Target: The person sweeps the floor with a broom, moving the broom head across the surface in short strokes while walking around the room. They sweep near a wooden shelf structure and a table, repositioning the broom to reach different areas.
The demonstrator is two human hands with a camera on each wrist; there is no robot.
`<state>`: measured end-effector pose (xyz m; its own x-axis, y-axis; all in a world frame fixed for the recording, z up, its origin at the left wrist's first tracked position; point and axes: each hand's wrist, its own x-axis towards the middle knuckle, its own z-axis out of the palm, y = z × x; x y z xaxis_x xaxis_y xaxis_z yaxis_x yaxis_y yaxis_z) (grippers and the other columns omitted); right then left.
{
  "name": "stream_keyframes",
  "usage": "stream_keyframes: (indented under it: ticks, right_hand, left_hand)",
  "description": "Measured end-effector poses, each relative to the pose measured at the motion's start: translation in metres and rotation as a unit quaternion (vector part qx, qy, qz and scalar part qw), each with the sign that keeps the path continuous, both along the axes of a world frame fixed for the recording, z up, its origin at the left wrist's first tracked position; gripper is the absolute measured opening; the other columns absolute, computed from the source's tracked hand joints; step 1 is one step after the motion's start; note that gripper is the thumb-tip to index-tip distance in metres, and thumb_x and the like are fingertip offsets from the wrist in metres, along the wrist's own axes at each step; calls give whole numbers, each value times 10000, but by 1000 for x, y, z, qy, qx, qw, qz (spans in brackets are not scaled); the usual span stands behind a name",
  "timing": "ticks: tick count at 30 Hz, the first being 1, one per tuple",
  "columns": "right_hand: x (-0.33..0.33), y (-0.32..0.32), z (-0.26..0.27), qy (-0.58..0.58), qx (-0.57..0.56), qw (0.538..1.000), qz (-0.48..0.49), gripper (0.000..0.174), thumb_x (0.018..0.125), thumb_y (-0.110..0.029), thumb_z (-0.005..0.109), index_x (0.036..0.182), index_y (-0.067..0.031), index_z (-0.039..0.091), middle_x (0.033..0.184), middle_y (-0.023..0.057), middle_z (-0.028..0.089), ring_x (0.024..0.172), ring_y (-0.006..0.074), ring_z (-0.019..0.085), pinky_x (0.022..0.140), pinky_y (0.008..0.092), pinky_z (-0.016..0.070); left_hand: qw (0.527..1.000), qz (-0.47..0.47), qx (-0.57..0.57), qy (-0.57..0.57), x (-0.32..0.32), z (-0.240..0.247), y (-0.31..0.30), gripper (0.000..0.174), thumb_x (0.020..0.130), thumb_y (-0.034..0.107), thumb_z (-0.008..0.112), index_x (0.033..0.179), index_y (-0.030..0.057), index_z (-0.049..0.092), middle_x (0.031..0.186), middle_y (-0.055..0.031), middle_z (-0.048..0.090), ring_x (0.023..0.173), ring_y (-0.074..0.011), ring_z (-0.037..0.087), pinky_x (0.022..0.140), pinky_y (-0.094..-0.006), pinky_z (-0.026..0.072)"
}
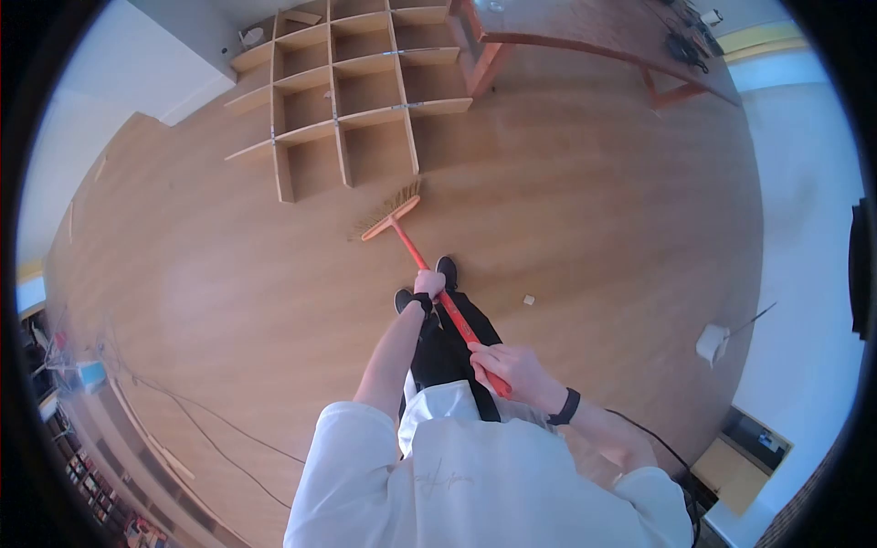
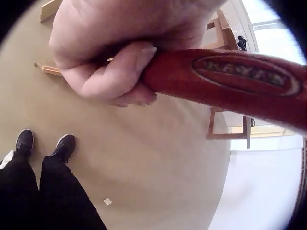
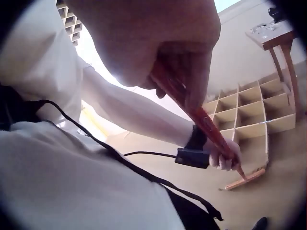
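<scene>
A broom with a red handle (image 1: 437, 289) and a straw head (image 1: 389, 216) rests its bristles on the wooden floor (image 1: 566, 192), just in front of a wooden grid shelf (image 1: 352, 87) lying flat. My left hand (image 1: 427, 283) grips the handle low down, seen close in the left wrist view with the fingers (image 2: 112, 72) curled round the red handle (image 2: 230, 79). My right hand (image 1: 512, 365) grips the handle's upper end near my chest. In the right wrist view the right hand (image 3: 168, 52) wraps the handle (image 3: 206, 127), with the left hand (image 3: 223, 153) further down.
My black shoes (image 1: 425, 281) stand just behind the broom head. A small scrap (image 1: 528, 299) lies on the floor to the right. A wooden table (image 1: 585, 41) stands at the far right, a white object (image 1: 713, 342) near the right wall, cables (image 1: 210, 429) at the left.
</scene>
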<state>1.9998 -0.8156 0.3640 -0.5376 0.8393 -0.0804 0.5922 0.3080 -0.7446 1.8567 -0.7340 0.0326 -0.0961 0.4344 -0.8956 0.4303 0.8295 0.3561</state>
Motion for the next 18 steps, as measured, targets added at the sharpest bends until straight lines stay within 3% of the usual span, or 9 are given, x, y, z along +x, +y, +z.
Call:
stream_keyframes:
  ticks: [2,6,8,9,11,15,18]
  right_hand:
    - [-12,-11,5,-26,-15,1000,-2,157,723,-73,648,859,-37,579,1025,103,633,721,216,616,626,308,504]
    - [-26,-31,19,-23,-1,1000,-10,171,709,-74,651,861,-35,586,1038,108,630,729,217,618,632,302,503]
    - [-33,-38,31,-33,-29,999,4,179,710,-76,653,874,-40,592,1048,106,629,733,232,618,639,309,503]
    - [-35,-40,35,-33,-24,999,4,179,710,-76,653,874,-40,592,1048,106,629,733,232,618,639,309,503]
    - [-42,-41,42,-11,2,1000,-6,199,707,-75,660,894,-48,598,1049,114,629,754,256,621,650,317,504]
    - [-61,-42,50,30,5,999,-31,165,745,-9,632,901,-46,592,1040,135,637,762,286,631,670,326,505]
    - [-81,-46,46,121,-15,980,-156,58,831,13,550,863,-8,595,976,134,656,763,221,640,702,275,496]
  left_hand:
    - [996,-68,-29,-40,-7,2,-16,187,740,134,525,733,-41,593,618,-160,617,527,-254,645,429,-371,512]
    - [992,-53,-18,-117,-13,2,-47,213,735,86,482,840,-96,516,658,-187,615,532,-293,636,387,-379,486]
    - [986,44,-62,-147,-16,6,-58,143,745,68,468,781,-63,513,618,-159,579,479,-272,594,339,-353,428]
    - [987,44,-58,-147,-19,16,-58,143,745,68,468,781,-63,513,618,-159,579,479,-272,594,339,-353,428]
    - [975,118,-49,-181,-29,34,-61,69,739,84,514,699,28,507,604,-96,522,428,-226,531,341,-324,393]
    - [960,171,-43,-218,-56,64,-55,72,750,87,515,722,26,490,602,-94,511,425,-217,498,342,-322,349]
    - [948,228,3,-221,-76,72,-57,52,772,69,496,742,33,477,585,-82,464,470,-213,500,356,-328,349]
